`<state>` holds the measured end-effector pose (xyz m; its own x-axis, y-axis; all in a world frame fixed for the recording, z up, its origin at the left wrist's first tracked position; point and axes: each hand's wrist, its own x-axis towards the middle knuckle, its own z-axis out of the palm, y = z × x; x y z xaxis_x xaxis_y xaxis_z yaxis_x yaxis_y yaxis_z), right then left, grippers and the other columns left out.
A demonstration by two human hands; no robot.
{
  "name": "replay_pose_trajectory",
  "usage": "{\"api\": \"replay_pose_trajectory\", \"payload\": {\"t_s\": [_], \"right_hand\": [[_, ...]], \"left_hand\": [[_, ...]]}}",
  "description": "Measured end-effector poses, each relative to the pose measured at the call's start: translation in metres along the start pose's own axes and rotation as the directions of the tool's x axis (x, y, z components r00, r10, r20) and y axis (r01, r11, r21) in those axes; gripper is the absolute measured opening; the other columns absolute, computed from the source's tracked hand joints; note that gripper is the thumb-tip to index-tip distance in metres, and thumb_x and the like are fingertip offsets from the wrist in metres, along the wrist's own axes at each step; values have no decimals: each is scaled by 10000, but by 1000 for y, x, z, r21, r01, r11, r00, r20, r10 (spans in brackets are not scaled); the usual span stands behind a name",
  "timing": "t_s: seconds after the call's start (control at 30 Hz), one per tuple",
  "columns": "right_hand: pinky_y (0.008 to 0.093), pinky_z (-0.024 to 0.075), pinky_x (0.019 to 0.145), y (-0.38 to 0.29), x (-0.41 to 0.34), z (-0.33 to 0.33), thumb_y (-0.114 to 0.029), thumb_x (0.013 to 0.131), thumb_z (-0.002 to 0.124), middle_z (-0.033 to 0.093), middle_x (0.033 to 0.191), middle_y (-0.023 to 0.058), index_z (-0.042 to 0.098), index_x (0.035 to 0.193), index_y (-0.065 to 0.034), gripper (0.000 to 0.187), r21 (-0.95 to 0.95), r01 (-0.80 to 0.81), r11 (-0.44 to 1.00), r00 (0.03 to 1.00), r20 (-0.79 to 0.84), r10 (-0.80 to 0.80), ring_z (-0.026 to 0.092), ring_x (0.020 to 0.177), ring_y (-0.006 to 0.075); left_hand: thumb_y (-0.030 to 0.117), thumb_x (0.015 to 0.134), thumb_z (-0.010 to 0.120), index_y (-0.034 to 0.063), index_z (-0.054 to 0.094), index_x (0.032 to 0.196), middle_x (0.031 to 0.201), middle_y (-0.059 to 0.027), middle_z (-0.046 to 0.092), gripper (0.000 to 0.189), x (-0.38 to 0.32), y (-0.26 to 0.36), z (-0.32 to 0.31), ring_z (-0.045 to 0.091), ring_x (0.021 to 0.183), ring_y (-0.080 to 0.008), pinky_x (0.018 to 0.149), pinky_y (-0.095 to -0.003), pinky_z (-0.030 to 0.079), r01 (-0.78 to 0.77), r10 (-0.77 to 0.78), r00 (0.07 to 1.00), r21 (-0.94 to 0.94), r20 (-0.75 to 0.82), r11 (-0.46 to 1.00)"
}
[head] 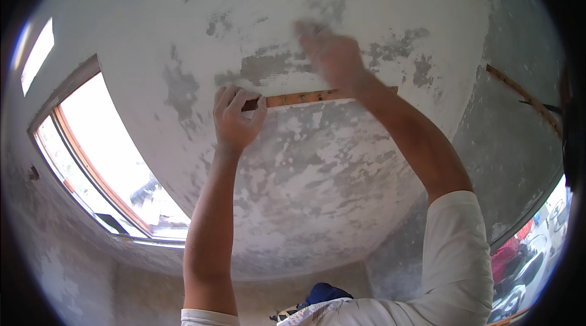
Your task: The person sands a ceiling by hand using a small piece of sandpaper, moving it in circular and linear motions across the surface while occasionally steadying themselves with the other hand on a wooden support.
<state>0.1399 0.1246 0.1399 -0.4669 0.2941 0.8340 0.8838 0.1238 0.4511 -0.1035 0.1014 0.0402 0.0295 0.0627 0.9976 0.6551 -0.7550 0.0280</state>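
A narrow wooden strip [316, 96] lies against a patchy, plastered wall [320, 152], with small dark spots along its length. My left hand [238, 113] is at the strip's left end, its fingers bent around a dark part there; whether that part is a separate piece is unclear. Raised over the right part of the strip, my right hand [334, 58] is blurred by motion. Its fingers are curled, and what they may hold cannot be made out. White coating with grey bare patches covers the wall above the strip, and mottled plaster lies below it.
A window with a wooden frame [98, 168] opens at the left, with a smaller bright opening [39, 56] above it. Another wooden strip [524, 97] crosses the grey wall at the right. Red and dark objects [515, 257] show through an opening at lower right.
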Motion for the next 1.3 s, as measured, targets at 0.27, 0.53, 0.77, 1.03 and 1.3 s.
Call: {"api": "replay_pose_trajectory", "payload": {"t_s": [0.27,0.53,0.77,1.03,1.3], "right_hand": [[347,612,682,67,16,-30,-249,940,732,764,1063,52,648,1341,-209,411,184,89,979,939,-343,-21,732,876,224],[327,612,675,33,-3,-17,-266,938,733,719,1229,33,603,1373,-188,461,-63,479,875,874,-60,-483,728,945,176],[297,612,672,23,3,-8,-278,944,724,665,1263,57,619,1275,-164,365,-22,250,968,964,-86,-251,696,966,143],[312,603,647,50,16,-18,-212,966,682,714,1195,18,641,1188,-147,235,-131,484,865,845,-186,-501,717,973,178],[324,610,684,20,5,-10,-247,1019,642,722,1136,-18,631,1272,-204,256,73,480,874,876,-105,-472,724,967,140]], "left_hand": [[50,768,777,74,684,813,800,-68,609,106,0,3,7,561,794,-303,713,-418,482,-31,31,999,-21,-12,999],[48,773,765,75,660,802,784,-67,588,112,1,0,5,553,778,-300,701,-418,471,-88,88,995,14,-40,996],[56,762,763,82,646,788,774,-62,578,122,-1,-1,6,548,765,-298,696,-420,459,-51,52,998,6,-48,999],[58,750,751,97,643,779,775,-54,589,118,1,0,11,549,752,-299,694,-421,457,-83,86,992,38,-89,996],[74,750,747,100,643,795,770,-55,579,116,0,-3,9,536,739,-302,689,-420,448,-95,98,991,33,-93,995]]}}
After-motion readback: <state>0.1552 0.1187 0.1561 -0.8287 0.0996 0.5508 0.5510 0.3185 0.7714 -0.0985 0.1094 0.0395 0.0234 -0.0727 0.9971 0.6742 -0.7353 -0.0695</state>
